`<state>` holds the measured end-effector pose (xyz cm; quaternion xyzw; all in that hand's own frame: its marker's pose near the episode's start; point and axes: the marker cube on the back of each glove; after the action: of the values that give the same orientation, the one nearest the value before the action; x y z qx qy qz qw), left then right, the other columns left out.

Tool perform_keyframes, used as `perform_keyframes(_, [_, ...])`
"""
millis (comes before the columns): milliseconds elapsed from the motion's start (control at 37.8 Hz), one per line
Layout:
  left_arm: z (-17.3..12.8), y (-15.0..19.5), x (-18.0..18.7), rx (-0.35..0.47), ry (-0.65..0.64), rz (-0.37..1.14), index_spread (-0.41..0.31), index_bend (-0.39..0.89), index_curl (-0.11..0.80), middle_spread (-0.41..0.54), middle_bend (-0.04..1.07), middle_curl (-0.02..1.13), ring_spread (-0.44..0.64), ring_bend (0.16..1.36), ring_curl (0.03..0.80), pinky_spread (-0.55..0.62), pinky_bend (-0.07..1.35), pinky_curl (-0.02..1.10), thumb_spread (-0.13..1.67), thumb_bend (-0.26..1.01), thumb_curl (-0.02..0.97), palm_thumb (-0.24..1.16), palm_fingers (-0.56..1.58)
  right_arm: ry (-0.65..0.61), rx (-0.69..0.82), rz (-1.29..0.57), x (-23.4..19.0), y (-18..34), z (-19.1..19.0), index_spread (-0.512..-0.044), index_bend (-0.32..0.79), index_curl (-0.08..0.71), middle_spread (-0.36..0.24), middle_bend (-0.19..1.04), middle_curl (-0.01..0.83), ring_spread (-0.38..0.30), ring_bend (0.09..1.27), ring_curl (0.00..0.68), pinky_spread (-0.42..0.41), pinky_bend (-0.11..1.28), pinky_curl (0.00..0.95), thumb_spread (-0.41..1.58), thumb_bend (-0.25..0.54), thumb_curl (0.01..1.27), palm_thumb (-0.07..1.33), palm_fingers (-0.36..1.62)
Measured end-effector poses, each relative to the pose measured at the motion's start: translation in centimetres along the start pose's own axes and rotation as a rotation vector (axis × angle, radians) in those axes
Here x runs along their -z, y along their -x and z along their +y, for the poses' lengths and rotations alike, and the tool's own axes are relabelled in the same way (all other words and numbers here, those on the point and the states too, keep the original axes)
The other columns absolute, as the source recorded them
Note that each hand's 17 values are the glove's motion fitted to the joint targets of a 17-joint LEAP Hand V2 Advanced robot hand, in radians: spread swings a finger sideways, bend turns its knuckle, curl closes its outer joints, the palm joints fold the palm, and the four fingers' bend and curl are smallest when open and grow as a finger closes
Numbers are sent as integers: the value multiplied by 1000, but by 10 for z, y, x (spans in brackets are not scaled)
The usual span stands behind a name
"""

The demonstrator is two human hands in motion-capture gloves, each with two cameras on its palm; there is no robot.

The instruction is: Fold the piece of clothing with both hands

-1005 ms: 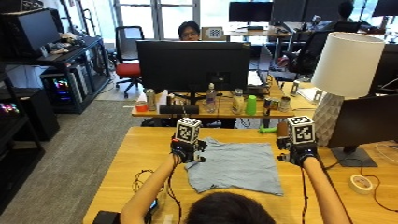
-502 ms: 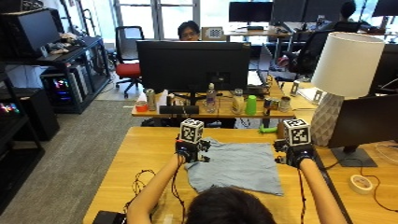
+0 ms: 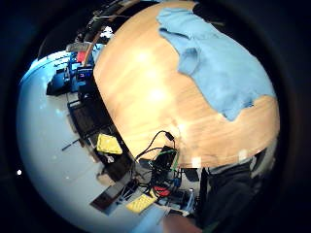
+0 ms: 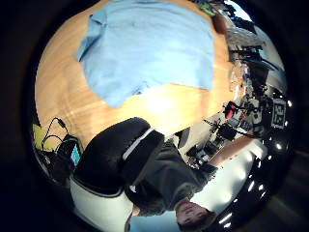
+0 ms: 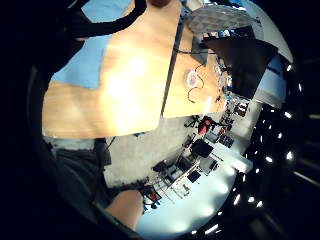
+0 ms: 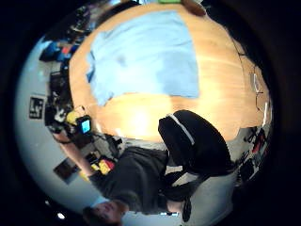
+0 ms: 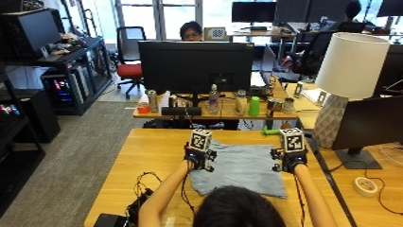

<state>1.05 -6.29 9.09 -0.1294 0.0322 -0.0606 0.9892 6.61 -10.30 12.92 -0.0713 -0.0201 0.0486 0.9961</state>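
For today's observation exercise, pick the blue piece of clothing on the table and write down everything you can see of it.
The blue garment is a light blue, soft-looking cloth, spread flat and unfolded on the wooden table, with a short sleeve showing at one side and mild wrinkles. It lies in front of the person, between the left hand and right hand, which are at its far corners. Whether either hand touches it cannot be seen. Its near edge is partly hidden by the person's head.
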Motion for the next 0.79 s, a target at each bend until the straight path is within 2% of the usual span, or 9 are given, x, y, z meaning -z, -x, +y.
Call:
perform_keyframes(53, [23,-6,-8,36,73,-18,-15,180,292,213,163,276,282,665,267,397,457,316,882,-15,286,47,91,23,7,0,-10,3,-7,-347,87,169,-59,224,377,-55,551,334,115,544,352,1170,-10,241,500,437])
perform_keyframes(106, [29,-10,-19,40,137,-33,-21,176,297,211,158,274,275,661,267,387,463,320,889,-18,286,57,94,52,9,0,-22,6,-15,-347,80,166,-63,210,374,-66,576,343,100,556,355,1171,-11,241,505,462])
perform_keyframes(211, [23,-14,-47,21,236,-71,-33,167,303,208,154,268,259,661,269,356,469,327,902,-19,289,77,100,121,15,2,-45,15,-23,-347,49,147,-69,196,373,-90,634,357,42,592,362,1166,-9,246,529,512])
perform_keyframes(344, [11,-16,-79,25,277,-124,-40,149,303,203,140,257,231,669,275,308,503,340,915,-15,293,113,110,133,7,8,-54,41,20,-348,59,138,-76,197,377,-107,652,372,-2,622,374,1157,-3,257,573,530])
perform_keyframes(423, [10,-19,-92,2,317,-119,-42,134,297,201,127,245,209,692,281,268,547,351,922,-17,293,129,131,131,33,-1,-67,48,18,-348,67,136,-83,195,378,-117,657,375,-15,634,378,1147,-3,263,598,540])
perform_keyframes(529, [8,-19,-100,25,345,-131,-44,119,287,184,142,240,175,715,290,206,604,366,954,6,301,188,176,168,62,-7,-82,54,14,-351,62,129,-92,187,375,-128,665,377,-37,672,384,1132,-3,271,635,586])
perform_keyframes(661, [0,-19,-107,34,304,-134,-51,104,271,118,206,263,109,723,296,122,635,373,1048,53,318,321,309,161,17,30,-99,56,6,-353,60,122,-97,206,381,-138,659,377,-62,694,385,1110,-6,282,677,626])
perform_keyframes(714, [-3,-21,-109,2,274,-134,-56,92,261,77,215,274,77,707,290,65,660,372,1071,61,323,356,383,107,16,43,-104,57,-1,-349,62,121,-104,266,400,-142,638,371,-72,676,380,1098,9,292,724,678])
perform_keyframes(793, [-9,-22,-110,-39,191,-139,-76,124,268,21,226,295,22,678,291,-30,680,378,1105,77,332,414,509,44,25,51,-107,59,-5,-340,80,128,-114,293,410,-151,617,368,-86,661,375,1081,23,307,785,725])
